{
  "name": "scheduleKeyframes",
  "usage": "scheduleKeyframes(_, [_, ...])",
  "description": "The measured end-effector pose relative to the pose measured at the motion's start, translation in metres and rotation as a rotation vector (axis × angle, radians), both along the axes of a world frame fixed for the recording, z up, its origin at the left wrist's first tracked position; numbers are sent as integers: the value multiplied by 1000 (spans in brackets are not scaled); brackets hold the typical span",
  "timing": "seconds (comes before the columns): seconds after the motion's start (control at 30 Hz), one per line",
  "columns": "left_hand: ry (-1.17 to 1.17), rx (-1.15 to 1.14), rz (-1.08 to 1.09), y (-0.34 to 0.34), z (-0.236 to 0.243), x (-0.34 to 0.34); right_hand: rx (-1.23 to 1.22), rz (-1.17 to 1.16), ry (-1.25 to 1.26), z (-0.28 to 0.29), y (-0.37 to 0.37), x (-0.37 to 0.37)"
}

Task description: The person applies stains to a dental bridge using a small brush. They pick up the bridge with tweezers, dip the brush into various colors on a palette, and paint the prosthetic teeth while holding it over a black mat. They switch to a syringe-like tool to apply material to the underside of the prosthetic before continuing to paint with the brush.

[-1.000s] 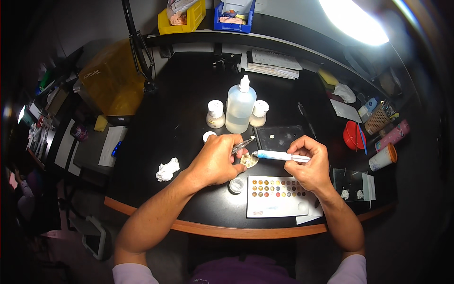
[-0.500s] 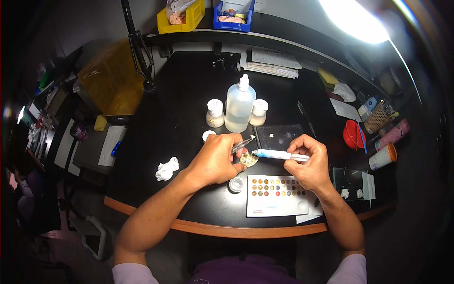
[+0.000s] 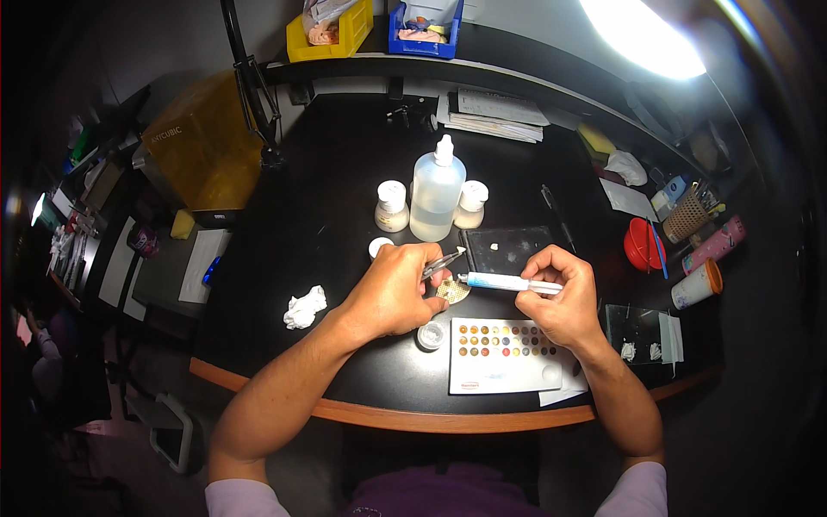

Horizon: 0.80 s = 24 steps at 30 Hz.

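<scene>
My left hand [image 3: 388, 289] grips metal tweezers [image 3: 439, 264], which have a small whitish piece [image 3: 461, 251] at their tip, and my thumb rests by a perforated beige tray [image 3: 455, 295]. My right hand [image 3: 558, 306] is closed around a white-and-blue syringe [image 3: 501, 281], its nozzle pointing left, just below the tweezers' tip and over the tray. Below the hands lie a small clear jar [image 3: 431, 336] and a white palette [image 3: 491, 370] with rows of coloured wells. A dark slab [image 3: 512, 250] bearing a small white piece is behind them.
A large bottle [image 3: 435, 202], lidded jars [image 3: 392, 211], crumpled tissue [image 3: 305, 306], a pen [image 3: 556, 215], a red bowl [image 3: 642, 246], cups [image 3: 696, 284] and a glass plate [image 3: 642, 336] stand or lie around. A lamp arm [image 3: 250, 95] and yellow-covered machine [image 3: 194, 151] are at left; another person sits far left.
</scene>
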<state>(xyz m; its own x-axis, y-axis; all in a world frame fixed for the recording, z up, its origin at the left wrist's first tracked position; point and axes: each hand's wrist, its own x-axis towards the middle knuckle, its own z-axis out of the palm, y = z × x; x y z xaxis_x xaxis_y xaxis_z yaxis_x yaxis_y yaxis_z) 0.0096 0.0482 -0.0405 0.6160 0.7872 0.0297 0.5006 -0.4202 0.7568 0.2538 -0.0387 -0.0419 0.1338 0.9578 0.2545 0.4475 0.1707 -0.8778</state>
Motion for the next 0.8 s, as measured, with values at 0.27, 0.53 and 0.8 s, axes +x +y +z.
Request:
scheduleKeyframes(0.27, [-40, -5, -10, 0, 0, -2, 103, -106, 69, 10, -4, 26])
scheduleKeyframes(0.53, [-136, -38, 49, 0, 7, -6, 167, -687, -379, 20, -11, 96])
scheduleKeyframes(0.8, [-318, -122, 14, 5, 11, -17, -66, -746, -568, 2, 5, 116])
